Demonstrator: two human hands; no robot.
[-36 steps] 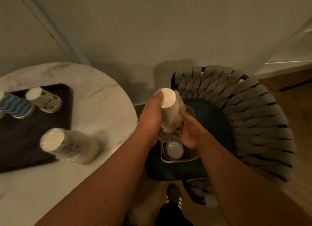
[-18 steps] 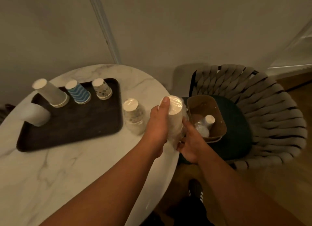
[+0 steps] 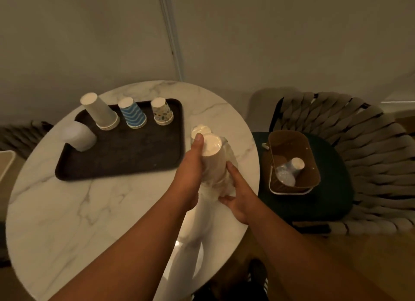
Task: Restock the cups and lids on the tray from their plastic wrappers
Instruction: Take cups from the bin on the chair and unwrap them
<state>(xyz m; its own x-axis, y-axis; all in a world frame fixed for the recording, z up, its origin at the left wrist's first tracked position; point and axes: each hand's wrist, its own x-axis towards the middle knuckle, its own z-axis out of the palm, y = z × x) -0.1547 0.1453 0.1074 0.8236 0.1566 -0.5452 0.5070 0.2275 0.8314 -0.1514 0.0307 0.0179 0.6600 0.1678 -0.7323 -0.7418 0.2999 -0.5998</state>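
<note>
The wrapped cup stack (image 3: 212,159) was gripped by the left hand (image 3: 190,166); its plastic wrapper (image 3: 210,191), pinched by the right hand (image 3: 239,195), was best peeled downward steadily.

A round white marble counter (image 3: 67,211) carries a dark rectangular tray (image 3: 125,157) toward its far left side, and just right of the tray's far corner stands a plastic-wrapped stack of cups (image 3: 200,130), partly hidden from view.

At frame centre our left hand (image 3: 190,166) and right hand (image 3: 238,199) grip a wrapped cup stack (image 3: 213,159) over the bench (image 3: 67,211); the tray (image 3: 125,157) lies upper left.
</note>
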